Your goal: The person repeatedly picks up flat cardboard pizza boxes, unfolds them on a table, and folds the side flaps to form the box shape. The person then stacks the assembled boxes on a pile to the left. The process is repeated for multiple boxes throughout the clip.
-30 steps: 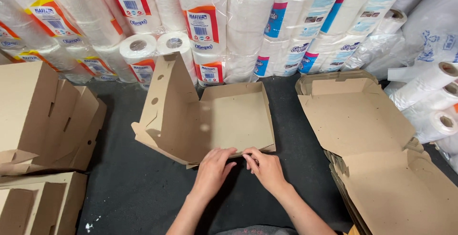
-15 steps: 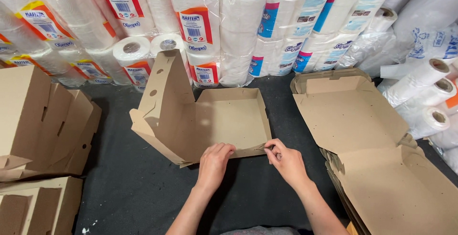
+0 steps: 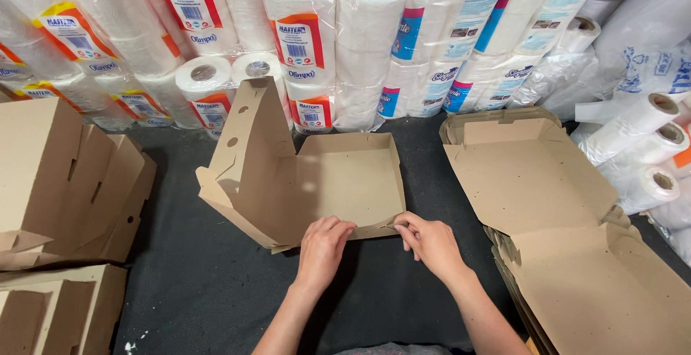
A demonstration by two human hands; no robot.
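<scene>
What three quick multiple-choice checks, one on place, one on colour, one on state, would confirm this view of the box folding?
1. Where are both hands? A on the box's near edge; B on the paper rolls; C on the left stack.
2. What colour is the work surface? A white; B dark grey; C green.
3. How is the box's lid? A shut flat; B torn off; C standing open.

A: left hand and right hand pinch the near wall of the cardboard box.
B: the work surface is dark grey.
C: the lid rises at the left.

Two bare forearms reach forward, converging; the left hand (image 3: 322, 248) lies palm-down with fingers curled, the right hand (image 3: 428, 243) pinches thumb against fingertips beside it.
</scene>
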